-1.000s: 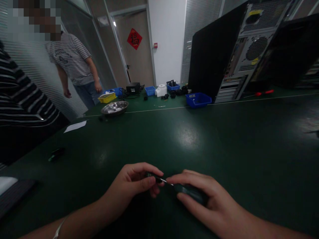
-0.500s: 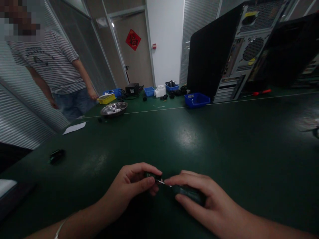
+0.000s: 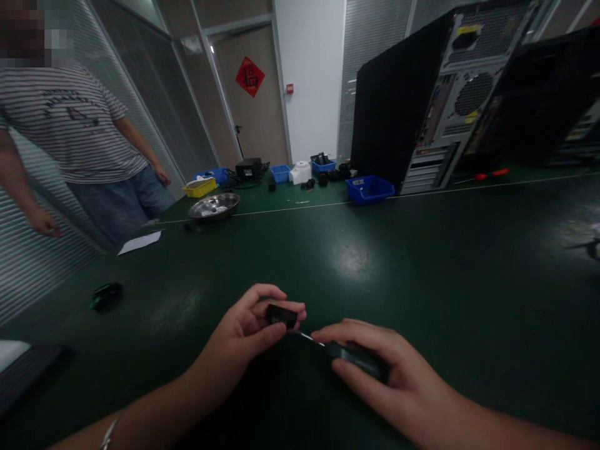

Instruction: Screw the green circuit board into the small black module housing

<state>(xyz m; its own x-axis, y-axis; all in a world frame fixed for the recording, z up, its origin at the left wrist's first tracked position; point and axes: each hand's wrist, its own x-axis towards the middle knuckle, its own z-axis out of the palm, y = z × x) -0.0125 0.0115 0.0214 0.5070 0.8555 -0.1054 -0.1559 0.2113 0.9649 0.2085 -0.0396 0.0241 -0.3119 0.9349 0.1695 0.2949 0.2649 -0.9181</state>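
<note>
Between the thumb and fingers of my left hand [image 3: 255, 325] is a small black part [image 3: 282, 316], held above the green table [image 3: 262, 256]. My right hand [image 3: 379, 362] is wrapped round the dark handle of a screwdriver [image 3: 354, 359]. Its thin metal shaft points left and ends close to the underside of the black part; whether the tip touches it cannot be made out. My right index finger lies along the front of the handle, near the shaft.
A black-and-green object [image 3: 106, 296], white paper [image 3: 139, 242] and a metal dish [image 3: 214, 207] lie on the left. At the back are a blue bin [image 3: 370, 189] and computer cases [image 3: 398, 106]. A person in a striped shirt [image 3: 70, 125] stands at the far left.
My left fingers have shifted up and opened out somewhat, and the black part has turned to show more of itself. The person has moved left. My right hand is nearly unchanged.
</note>
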